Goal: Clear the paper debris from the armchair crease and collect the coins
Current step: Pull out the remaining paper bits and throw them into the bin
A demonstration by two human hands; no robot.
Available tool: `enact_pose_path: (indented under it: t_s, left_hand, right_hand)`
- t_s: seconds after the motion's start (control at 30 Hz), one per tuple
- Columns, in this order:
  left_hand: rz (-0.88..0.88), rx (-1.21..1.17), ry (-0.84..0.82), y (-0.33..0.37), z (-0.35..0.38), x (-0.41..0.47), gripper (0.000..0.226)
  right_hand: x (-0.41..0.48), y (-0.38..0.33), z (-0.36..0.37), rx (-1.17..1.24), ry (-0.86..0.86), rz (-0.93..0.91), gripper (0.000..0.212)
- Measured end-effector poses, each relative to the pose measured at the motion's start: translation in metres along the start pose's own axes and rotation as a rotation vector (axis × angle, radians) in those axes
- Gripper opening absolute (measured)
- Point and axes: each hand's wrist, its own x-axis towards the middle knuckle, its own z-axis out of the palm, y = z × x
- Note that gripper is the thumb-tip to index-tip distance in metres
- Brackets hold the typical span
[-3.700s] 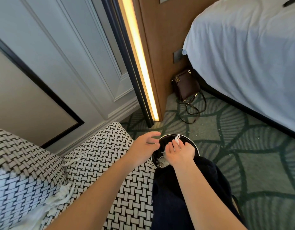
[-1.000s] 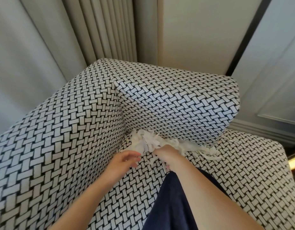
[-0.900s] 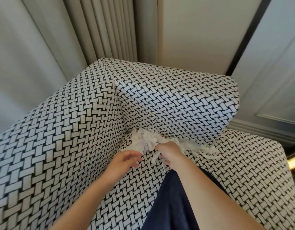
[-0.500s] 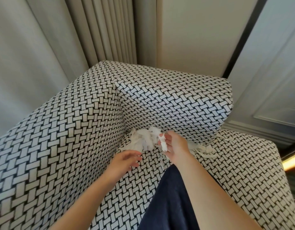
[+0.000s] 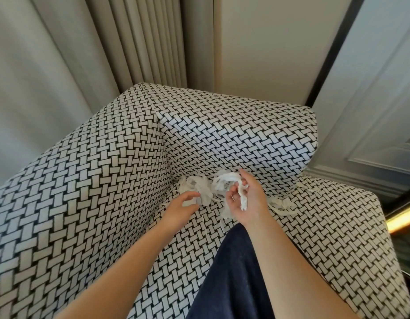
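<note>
Paper shreds (image 5: 222,181) pinched in right hand (image 5: 250,201); left hand (image 5: 178,209) touching others.

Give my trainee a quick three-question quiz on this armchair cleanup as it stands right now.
1. True or false: coins lie in plain sight on the armchair seat.
2. Which hand grips paper shreds? A) left hand B) right hand
3. Fill in: the loose pile sits in the seat's ___, where two upholstered walls meet.
Key: 1 false; 2 B; 3 corner.
</note>
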Motion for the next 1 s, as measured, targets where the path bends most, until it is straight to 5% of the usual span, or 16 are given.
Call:
enact_pose_path:
  t_s: [0.17,0.33,0.47,0.57,0.73,1.0]
  left_hand:
    - [0.123,0.228,-0.036,0.009,0.014,0.024,0.04]
    - [0.114,0.497,-0.121,0.01,0.022,0.044,0.047]
    - [0.044,0.655,-0.198,0.004,0.025,0.052,0.053]
    - [0.069,0.729,-0.19,-0.003,0.026,0.054,0.058]
    - [0.135,0.656,-0.089,-0.011,0.021,0.05,0.058]
    - [0.214,0.445,0.005,-0.003,0.008,0.037,0.049]
  right_hand:
    - [-0.001,0.001,0.0,0.016,0.003,-0.023,0.013]
    - [0.0,-0.001,-0.001,0.053,0.084,-0.079,0.035]
    - [0.004,-0.005,-0.004,-0.174,0.229,-0.093,0.013]
    - [0.009,-0.003,-0.002,-0.407,0.276,-0.065,0.022]
    - [0.025,0.005,0.004,-0.872,0.238,-0.024,0.035]
    - [0.033,0.021,0.004,-1.115,0.194,0.057,0.04]
